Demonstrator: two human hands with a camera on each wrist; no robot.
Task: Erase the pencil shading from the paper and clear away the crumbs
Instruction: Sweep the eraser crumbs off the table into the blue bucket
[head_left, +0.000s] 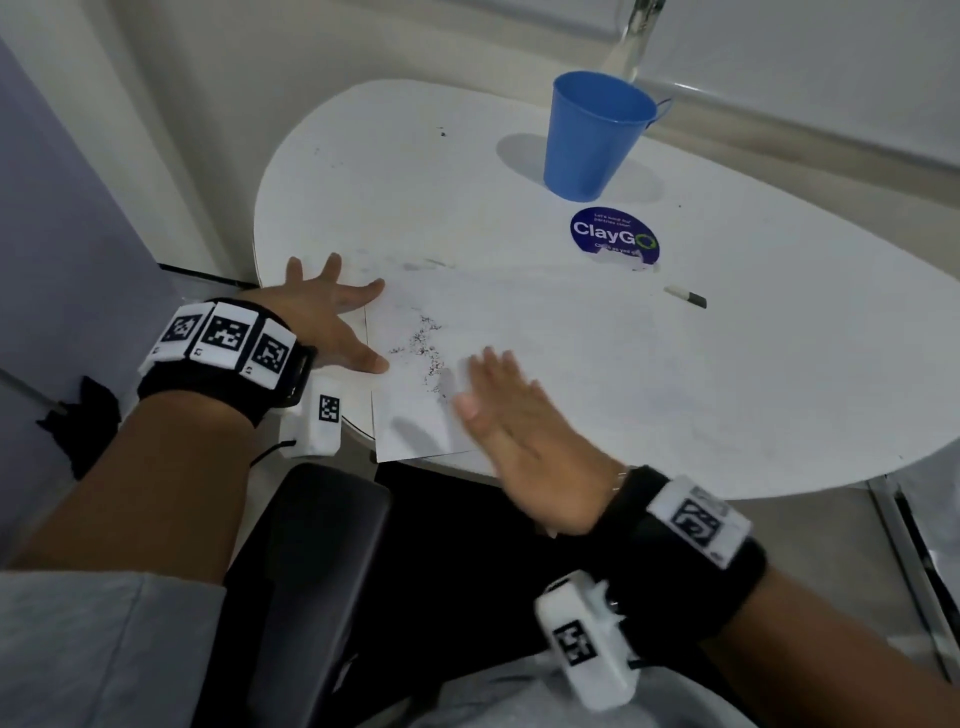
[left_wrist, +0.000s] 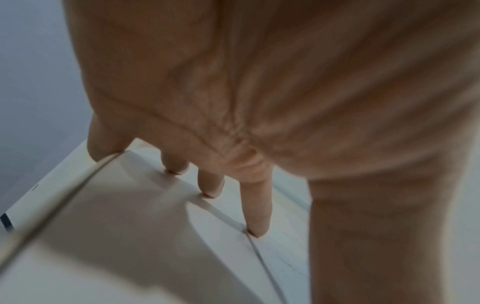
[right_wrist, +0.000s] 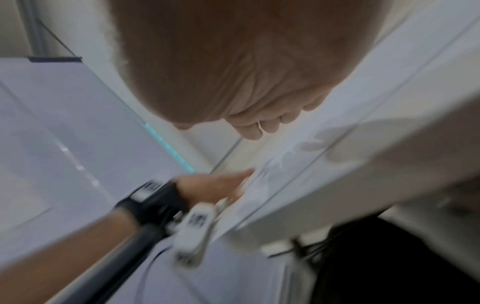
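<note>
A white sheet of paper (head_left: 519, 312) lies on the round white table (head_left: 779, 389), its near left corner reaching the table's front edge. Dark eraser crumbs (head_left: 426, 345) are scattered on the paper's left part, and faint grey smudges (head_left: 415, 266) remain near its far edge. My left hand (head_left: 332, 317) rests flat with spread fingers at the paper's left edge, thumb and index fingertip touching it. In the left wrist view its fingertips (left_wrist: 255, 230) press down by the paper edge. My right hand (head_left: 511, 415) is flat, fingers together, blurred, just right of the crumbs.
A blue plastic cup (head_left: 597, 135) stands at the back of the table. A round blue ClayGo sticker (head_left: 614, 239) lies in front of it. A small white and black eraser stick (head_left: 685, 297) lies to the right. A dark chair (head_left: 322, 571) sits below the table edge.
</note>
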